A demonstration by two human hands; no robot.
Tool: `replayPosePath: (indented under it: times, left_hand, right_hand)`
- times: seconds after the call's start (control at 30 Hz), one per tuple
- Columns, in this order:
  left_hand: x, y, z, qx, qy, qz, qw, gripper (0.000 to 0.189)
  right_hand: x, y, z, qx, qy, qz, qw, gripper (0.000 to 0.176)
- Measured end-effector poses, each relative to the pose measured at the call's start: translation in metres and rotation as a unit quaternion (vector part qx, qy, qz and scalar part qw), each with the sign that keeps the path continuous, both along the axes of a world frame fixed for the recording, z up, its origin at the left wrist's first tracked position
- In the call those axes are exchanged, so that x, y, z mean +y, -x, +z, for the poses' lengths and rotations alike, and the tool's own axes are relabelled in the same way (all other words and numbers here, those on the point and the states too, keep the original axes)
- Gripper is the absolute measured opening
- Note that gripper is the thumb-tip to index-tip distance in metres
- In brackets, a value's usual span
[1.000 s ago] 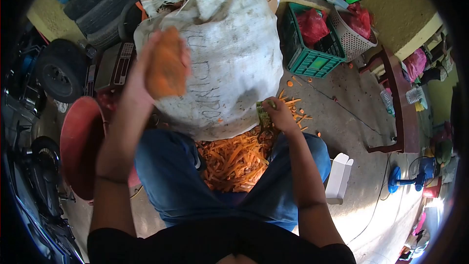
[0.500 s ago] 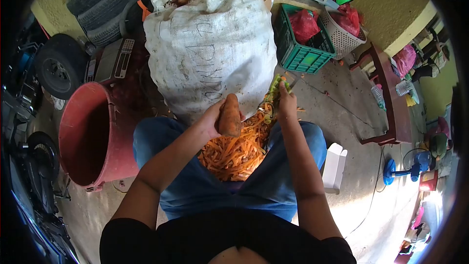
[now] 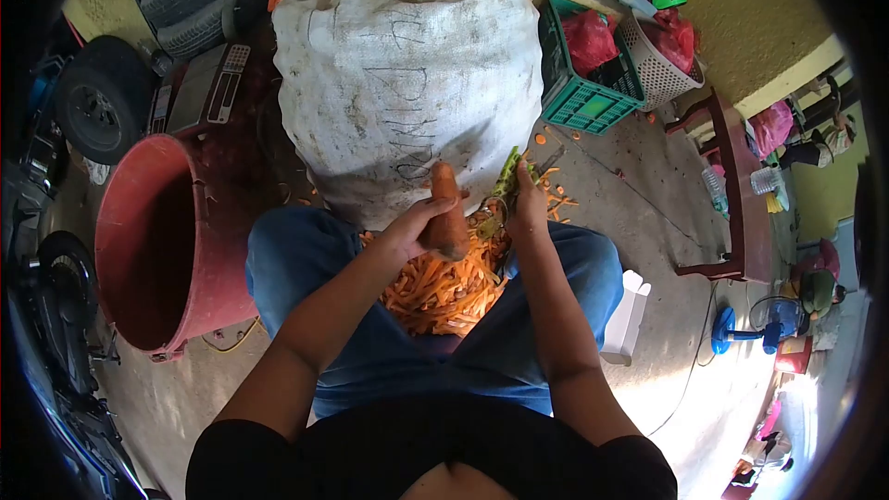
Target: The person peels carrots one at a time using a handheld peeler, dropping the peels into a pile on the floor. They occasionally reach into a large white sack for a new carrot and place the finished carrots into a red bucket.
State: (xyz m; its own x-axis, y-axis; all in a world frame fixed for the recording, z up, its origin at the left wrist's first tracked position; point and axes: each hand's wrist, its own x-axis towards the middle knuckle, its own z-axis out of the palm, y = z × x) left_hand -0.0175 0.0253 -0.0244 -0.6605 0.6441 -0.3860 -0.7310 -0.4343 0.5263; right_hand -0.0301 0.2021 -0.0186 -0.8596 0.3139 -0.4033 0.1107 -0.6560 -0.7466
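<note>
A thick orange carrot [image 3: 446,218] is gripped in my left hand [image 3: 412,228], its narrower end pointing away from me. My right hand [image 3: 528,207] is closed on a green-handled tool [image 3: 508,169], whose working end is too small to make out. Below both hands, a heap of orange peelings [image 3: 444,289] lies between my knees. The large white sack [image 3: 407,83], marked with dark writing, stands just beyond the hands, its far end partly open.
On the left stand a red barrel [image 3: 194,250], a wheel [image 3: 100,100] and stacked tyres. A green crate [image 3: 593,104], a perforated basket [image 3: 656,83] and a reddish wooden furniture piece [image 3: 741,194] are to the right. A white box [image 3: 626,319] lies beside my right knee.
The view has shifted slightly. The carrot has turned a little in my left hand, and more of its lower end shows. My right hand still holds the green-handled tool, now slightly nearer the carrot.
</note>
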Motion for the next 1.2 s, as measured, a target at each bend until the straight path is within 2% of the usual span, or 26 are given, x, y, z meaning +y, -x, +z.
replayPosePath:
  times: [0.07, 0.13, 0.17, 0.23, 0.27, 0.43, 0.47, 0.53, 0.6, 0.67, 0.73, 0.77, 0.83, 1.0, 1.07, 1.13, 1.17, 1.2]
  left_hand:
    - [-0.001, 0.001, 0.004, -0.003, 0.021, -0.015, 1.0, 0.041]
    - [0.003, 0.004, 0.004, -0.134, 0.054, 0.047, 0.988, 0.04]
    - [0.004, 0.003, 0.001, -0.138, 0.055, 0.047, 0.988, 0.04]
    - [0.006, 0.005, -0.001, -0.124, -0.057, 0.012, 0.991, 0.039]
    - [0.007, 0.005, 0.0, -0.126, -0.057, 0.011, 0.99, 0.039]
    - [0.008, -0.001, 0.022, -0.075, -0.032, -0.034, 0.996, 0.04]
    - [0.009, 0.0, 0.015, -0.076, -0.032, -0.034, 0.996, 0.04]
    - [0.01, 0.005, -0.002, -0.171, 0.03, -0.016, 0.985, 0.039]
    - [0.012, -0.001, -0.005, -0.164, 0.046, 0.002, 0.985, 0.036]
    - [0.012, -0.002, -0.008, -0.157, 0.063, 0.018, 0.985, 0.035]
    - [0.012, -0.002, -0.015, -0.158, -0.185, -0.026, 0.969, 0.034]
    - [0.015, -0.002, -0.013, -0.159, -0.185, -0.026, 0.969, 0.034]
    - [0.02, -0.004, -0.006, -0.175, -0.089, 0.054, 0.979, 0.036]
    - [0.017, -0.008, 0.0, -0.192, -0.096, 0.031, 0.976, 0.034]
    - [0.013, -0.008, -0.006, -0.178, -0.102, 0.028, 0.978, 0.034]
    - [0.004, -0.005, -0.018, -0.077, -0.201, -0.168, 0.962, 0.035]
    - [0.004, -0.008, -0.015, -0.078, -0.2, -0.169, 0.962, 0.035]
    - [0.006, -0.015, -0.004, -0.102, -0.173, -0.19, 0.961, 0.036]
  right_hand:
    - [0.001, 0.003, -0.008, 0.005, -0.006, 0.006, 1.0, 0.028]
    - [0.002, 0.001, -0.012, 0.008, -0.011, 0.01, 1.0, 0.028]
    - [0.0, 0.0, -0.01, 0.002, -0.025, 0.019, 1.0, 0.028]
    - [0.0, 0.002, -0.009, -0.001, -0.039, 0.028, 0.999, 0.028]
    - [0.0, 0.002, -0.009, -0.004, -0.057, 0.021, 0.998, 0.028]
    - [-0.001, -0.002, 0.001, -0.015, -0.105, -0.003, 0.994, 0.027]
    - [-0.001, -0.003, 0.001, 0.002, -0.127, -0.002, 0.992, 0.026]
    - [-0.003, -0.005, -0.002, 0.019, -0.148, -0.002, 0.989, 0.024]
    - [-0.01, -0.008, -0.007, 0.017, -0.221, 0.006, 0.975, 0.028]
    - [-0.023, -0.014, -0.004, 0.03, -0.237, 0.033, 0.971, 0.027]
    - [-0.032, -0.02, 0.005, 0.028, -0.277, 0.059, 0.959, 0.025]
    - [-0.035, -0.02, 0.006, 0.028, -0.276, 0.058, 0.959, 0.025]
    - [-0.04, -0.022, 0.008, 0.037, -0.342, 0.049, 0.938, 0.025]
    - [-0.044, -0.023, 0.005, 0.049, -0.386, 0.031, 0.921, 0.024]
    - [-0.044, -0.022, 0.002, 0.084, -0.464, -0.009, 0.882, 0.023]
    - [-0.025, -0.008, -0.003, 0.046, -0.482, -0.046, 0.874, 0.022]
    - [-0.009, 0.003, -0.006, 0.01, -0.499, -0.086, 0.862, 0.021]
    - [0.011, 0.014, -0.01, -0.027, -0.548, -0.124, 0.827, 0.022]
